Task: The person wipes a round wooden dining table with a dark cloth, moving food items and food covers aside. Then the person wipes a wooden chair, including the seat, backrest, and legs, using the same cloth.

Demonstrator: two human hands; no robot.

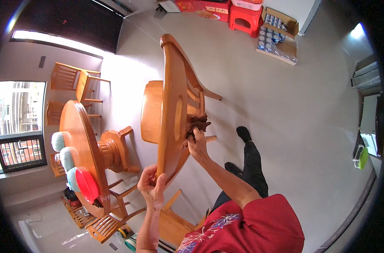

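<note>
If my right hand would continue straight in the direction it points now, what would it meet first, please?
The brown cloth is already at the right hand; just beyond it, probably the wooden chair back, though depth is unclear.

The floor (301, 118) supports wooden chairs (170, 105), 1 round table (76, 120) and 1 red stool (247, 15). The table carries 3 pale round objects (66, 158).

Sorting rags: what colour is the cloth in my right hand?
The cloth is dark brown, seen in the head view.
</note>
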